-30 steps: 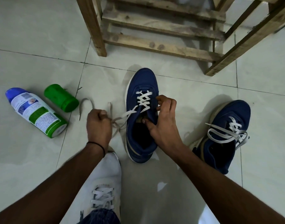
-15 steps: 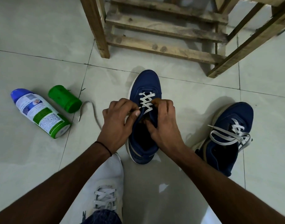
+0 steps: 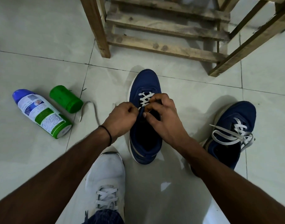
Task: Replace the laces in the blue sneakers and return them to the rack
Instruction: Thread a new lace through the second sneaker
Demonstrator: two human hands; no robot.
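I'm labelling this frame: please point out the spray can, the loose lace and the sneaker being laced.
spray can (image 3: 41, 113): head view, on its label.
loose lace (image 3: 88, 102): head view, top of its curve.
sneaker being laced (image 3: 144, 81): head view, on its toe.

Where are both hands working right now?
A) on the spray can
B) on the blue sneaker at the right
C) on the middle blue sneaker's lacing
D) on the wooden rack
C: the left hand and right hand both pinch at the white lace on the middle blue sneaker.
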